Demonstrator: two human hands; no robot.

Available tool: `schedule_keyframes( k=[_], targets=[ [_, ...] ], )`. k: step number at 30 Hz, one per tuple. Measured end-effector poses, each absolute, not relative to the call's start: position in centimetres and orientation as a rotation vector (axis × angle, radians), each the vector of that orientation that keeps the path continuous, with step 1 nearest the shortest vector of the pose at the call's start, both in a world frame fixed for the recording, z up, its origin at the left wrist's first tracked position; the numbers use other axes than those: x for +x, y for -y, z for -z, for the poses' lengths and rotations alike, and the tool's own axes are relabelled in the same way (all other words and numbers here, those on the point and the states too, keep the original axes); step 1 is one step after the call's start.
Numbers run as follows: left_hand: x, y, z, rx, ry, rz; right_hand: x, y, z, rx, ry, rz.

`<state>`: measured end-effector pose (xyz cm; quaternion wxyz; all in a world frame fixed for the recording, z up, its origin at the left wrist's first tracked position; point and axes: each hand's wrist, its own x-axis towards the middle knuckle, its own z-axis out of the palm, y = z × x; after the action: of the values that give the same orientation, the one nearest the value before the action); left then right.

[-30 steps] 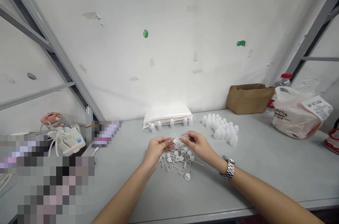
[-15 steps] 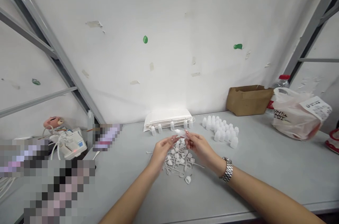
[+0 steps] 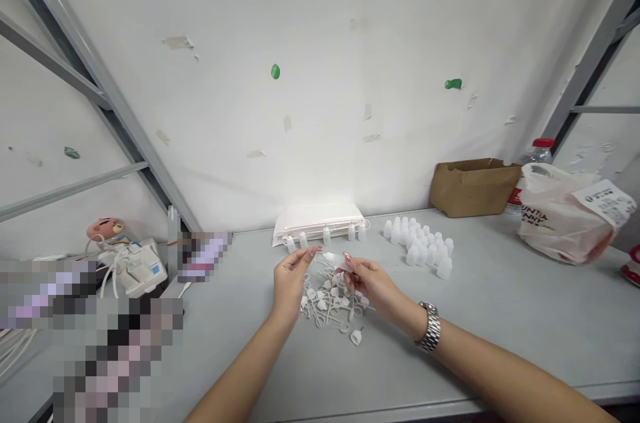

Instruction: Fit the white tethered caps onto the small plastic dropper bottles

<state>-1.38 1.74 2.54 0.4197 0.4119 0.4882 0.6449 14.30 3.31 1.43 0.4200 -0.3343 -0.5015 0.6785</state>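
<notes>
My right hand (image 3: 373, 283) pinches a small white plastic bottle (image 3: 334, 259) held on its side above a pile of white caps with loops (image 3: 330, 303) on the grey table (image 3: 500, 323). My left hand (image 3: 293, 276) is raised just left of the bottle, thumb and forefinger pinched on a thin white piece too small to name. One loose cap (image 3: 355, 337) lies nearer me. A cluster of white bottles (image 3: 420, 246) stands to the right, and a row of a few bottles (image 3: 325, 236) stands behind the pile.
A white folded packet (image 3: 317, 217) leans at the wall behind the row. At the back right are a brown cardboard box (image 3: 473, 186), a plastic bag (image 3: 565, 219) and a water bottle (image 3: 537, 151). Chargers and cables (image 3: 133, 266) crowd the left. Grey shelf struts frame both sides.
Both hands rose from over the pile, bringing the small bottle up between them. My left hand has drawn a little to the left, away from the bottle's tip.
</notes>
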Motion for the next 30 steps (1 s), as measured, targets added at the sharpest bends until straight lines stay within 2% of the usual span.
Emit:
schedule_keyframes(
  k=[18, 26, 30],
  targets=[
    [-0.9, -1.7, -1.8, 1.133, -1.254, -1.577, 14.3, -3.5, -0.2, -0.846, 1.346, -1.611],
    [-0.6, -2.0, -2.1, 0.932, -1.090, -1.638, 13.9, -2.9, -1.4, -0.679, 1.149, -1.889],
    [-0.9, -2.0, -2.5, 0.876, -1.058, -1.677, 14.0, -3.0, -1.4, -0.657, 1.098, -1.911]
  ],
)
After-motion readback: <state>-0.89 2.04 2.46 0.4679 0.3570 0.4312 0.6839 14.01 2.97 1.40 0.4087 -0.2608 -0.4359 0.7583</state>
